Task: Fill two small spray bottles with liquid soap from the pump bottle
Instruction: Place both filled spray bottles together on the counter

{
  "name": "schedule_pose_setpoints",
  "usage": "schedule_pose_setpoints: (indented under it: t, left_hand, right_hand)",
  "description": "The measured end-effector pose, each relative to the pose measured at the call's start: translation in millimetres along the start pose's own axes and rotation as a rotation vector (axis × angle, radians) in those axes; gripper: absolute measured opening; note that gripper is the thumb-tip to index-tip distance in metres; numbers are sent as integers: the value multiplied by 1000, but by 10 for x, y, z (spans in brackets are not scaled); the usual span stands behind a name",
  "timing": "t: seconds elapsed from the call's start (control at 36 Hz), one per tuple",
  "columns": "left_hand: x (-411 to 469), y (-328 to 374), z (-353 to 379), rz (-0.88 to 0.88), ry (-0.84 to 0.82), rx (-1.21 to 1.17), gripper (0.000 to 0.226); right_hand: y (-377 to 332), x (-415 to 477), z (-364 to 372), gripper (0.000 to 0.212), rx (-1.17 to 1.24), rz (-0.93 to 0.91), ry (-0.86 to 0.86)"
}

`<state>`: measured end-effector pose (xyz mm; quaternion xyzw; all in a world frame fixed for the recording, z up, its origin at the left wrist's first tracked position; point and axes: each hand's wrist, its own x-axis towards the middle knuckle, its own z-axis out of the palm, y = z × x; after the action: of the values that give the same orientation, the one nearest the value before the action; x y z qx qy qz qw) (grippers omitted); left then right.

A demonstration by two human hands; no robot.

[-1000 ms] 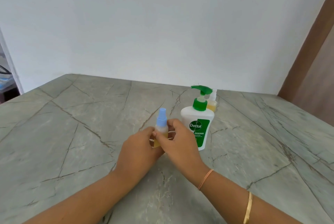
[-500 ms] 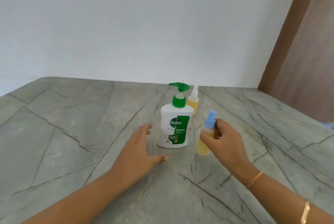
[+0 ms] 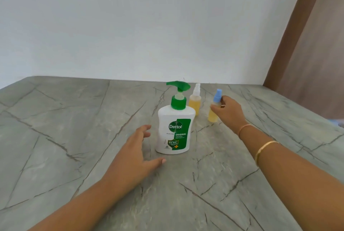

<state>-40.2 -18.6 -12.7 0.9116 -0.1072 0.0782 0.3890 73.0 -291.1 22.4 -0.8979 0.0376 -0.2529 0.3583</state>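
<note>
grey veined table (image 3: pixel 74 137), white wall (image 3: pixel 149 25) behind. pump bottle (image 3: pixel 174 130) stands upright mid-table, white body, green pump, spout pointing left.

white-cap spray (image 3: pixel 195 102) stands just behind the pump bottle's right shoulder, full of yellow liquid, nobody touching it.

blue-cap spray (image 3: pixel 212 115) is upright to the right of the white-cap one, a small gap between them, yellow liquid inside. right hand (image 3: pixel 229 113) grips it from the right: thumb across the front of the upper body, fingers (image 3: pixel 224 99) curled round the neck just under the cap. lower body shows below the thumb; cannot tell whether its base touches the table.

left hand (image 3: pixel 135 150) is palm down, low over the table left of the pump bottle, fingers spread and relaxed, holding nothing. fingertips near the bottle's side, thumb tip near its base, neither touching.

two bangles (image 3: pixel 266 148) on the right forearm.
</note>
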Motion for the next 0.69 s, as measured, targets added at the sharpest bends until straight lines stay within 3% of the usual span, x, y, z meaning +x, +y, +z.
schedule_pose_setpoints:
  t: [0.69]
  left_hand:
    - [43, -69, -47, 52, 99, 54, 58]
  right_hand:
    - [31, 343, 412, 42, 108, 82, 44]
